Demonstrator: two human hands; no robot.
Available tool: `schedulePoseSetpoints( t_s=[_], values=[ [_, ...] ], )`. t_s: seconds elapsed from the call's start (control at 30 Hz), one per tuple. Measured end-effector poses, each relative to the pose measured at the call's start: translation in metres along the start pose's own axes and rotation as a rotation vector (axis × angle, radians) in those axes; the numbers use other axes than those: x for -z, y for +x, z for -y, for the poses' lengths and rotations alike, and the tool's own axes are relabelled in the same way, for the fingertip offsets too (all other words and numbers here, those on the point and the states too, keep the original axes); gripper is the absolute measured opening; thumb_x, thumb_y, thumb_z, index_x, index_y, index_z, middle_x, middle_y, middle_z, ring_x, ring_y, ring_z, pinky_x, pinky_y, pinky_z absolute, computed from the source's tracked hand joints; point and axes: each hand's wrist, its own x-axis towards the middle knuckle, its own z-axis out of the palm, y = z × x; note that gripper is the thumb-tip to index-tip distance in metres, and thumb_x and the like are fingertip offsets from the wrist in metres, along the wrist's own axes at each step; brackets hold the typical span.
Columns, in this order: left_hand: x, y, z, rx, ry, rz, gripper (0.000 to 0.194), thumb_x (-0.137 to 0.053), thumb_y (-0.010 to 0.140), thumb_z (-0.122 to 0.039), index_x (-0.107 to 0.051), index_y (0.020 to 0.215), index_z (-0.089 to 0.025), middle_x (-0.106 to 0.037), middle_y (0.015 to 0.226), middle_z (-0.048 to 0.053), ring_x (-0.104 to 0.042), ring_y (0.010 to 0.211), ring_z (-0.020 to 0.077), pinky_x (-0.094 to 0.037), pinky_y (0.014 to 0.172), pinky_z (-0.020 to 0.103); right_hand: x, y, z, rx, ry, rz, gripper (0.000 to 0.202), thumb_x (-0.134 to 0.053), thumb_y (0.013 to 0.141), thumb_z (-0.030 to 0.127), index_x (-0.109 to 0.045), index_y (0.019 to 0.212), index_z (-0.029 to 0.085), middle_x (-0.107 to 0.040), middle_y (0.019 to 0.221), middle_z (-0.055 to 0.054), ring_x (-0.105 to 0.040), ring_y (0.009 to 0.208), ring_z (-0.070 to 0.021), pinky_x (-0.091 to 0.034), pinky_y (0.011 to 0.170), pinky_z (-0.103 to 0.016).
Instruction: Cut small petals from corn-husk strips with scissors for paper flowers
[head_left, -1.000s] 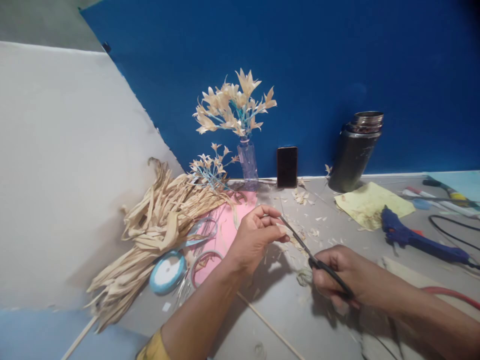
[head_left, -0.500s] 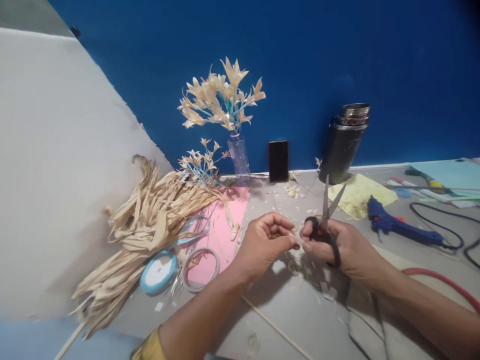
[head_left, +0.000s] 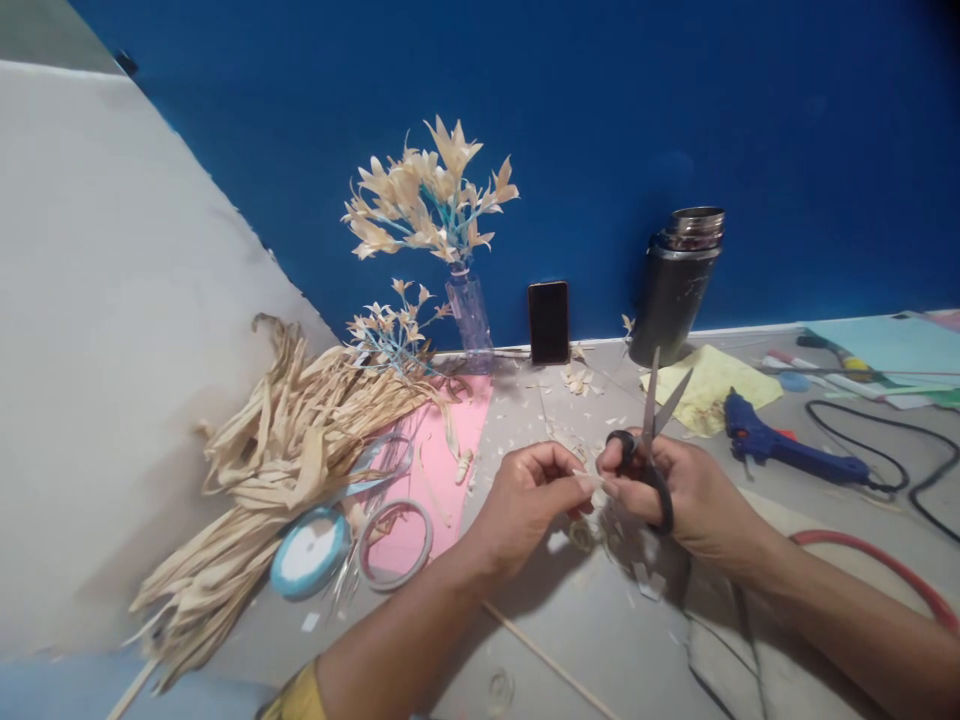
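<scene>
A small pale piece (head_left: 589,476) is pinched between the fingertips of my left hand (head_left: 529,500), near the middle of the table. Close on its right, my right hand (head_left: 694,490) has its fingers in the black handles of a pair of scissors (head_left: 655,415), whose blades point up and stand apart. The thumb and fingertip of my right hand also meet the pale piece. Pale scraps (head_left: 581,380) lie scattered on the table beyond and below my hands.
Dried husks (head_left: 292,420), blue ribbon spool (head_left: 310,552) and tape roll (head_left: 395,545) lie left. Behind stand a flower-filled bottle (head_left: 470,318), phone (head_left: 549,322) and dark flask (head_left: 675,290). A blue glue gun (head_left: 795,455) with black cable lies right, beyond a red cord (head_left: 885,562).
The view has shifted slightly, moving the background things left. My left hand's fingers have closed in a little, and the pale piece between both hands shows more clearly.
</scene>
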Motion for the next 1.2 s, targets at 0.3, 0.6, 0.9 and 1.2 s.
schedulePoseSetpoints(
  t_s=[0.3,0.6,0.9,1.2],
  values=[
    [0.000,-0.004,-0.006,-0.118,0.121,-0.106,0.014,-0.075,0.069,-0.023,-0.064,0.066,-0.015,-0.060,0.062,0.001,-0.052,0.060,0.0104,-0.041,0.061,0.024,0.002,0.002,0.003,-0.006,0.018,-0.028,0.027,-0.071,0.075,0.037,-0.062,0.093,0.020,-0.064,0.079,-0.002,-0.055,0.066,-0.0155,-0.046,0.058,-0.026],
    [0.000,-0.001,-0.002,-0.027,-0.149,-0.061,0.013,-0.073,0.068,-0.022,-0.062,0.068,-0.016,-0.058,0.060,-0.001,-0.053,0.055,0.0105,-0.041,0.059,0.025,0.000,0.000,0.003,0.003,0.009,-0.083,0.026,-0.071,0.073,0.040,-0.059,0.084,0.020,-0.058,0.069,0.000,-0.050,0.058,-0.0142,-0.043,0.052,-0.026],
    [-0.010,0.000,0.015,-0.005,-0.194,-0.093,0.023,-0.080,0.067,-0.029,-0.062,0.072,-0.017,-0.057,0.062,-0.002,-0.050,0.056,0.0091,-0.039,0.058,0.024,-0.008,-0.001,0.003,-0.014,0.113,-0.117,0.034,-0.077,0.069,0.044,-0.059,0.082,0.019,-0.059,0.070,-0.001,-0.051,0.061,-0.0151,-0.045,0.057,-0.027],
    [0.002,-0.001,-0.009,-0.107,0.004,-0.130,0.013,-0.073,0.071,-0.025,-0.065,0.067,-0.015,-0.061,0.060,0.002,-0.053,0.058,0.0110,-0.040,0.061,0.024,0.000,0.000,0.005,-0.101,-0.018,0.441,0.031,-0.065,0.082,0.046,-0.059,0.072,0.017,-0.062,0.063,-0.001,-0.046,0.049,-0.0096,-0.033,0.047,-0.021]
  ],
)
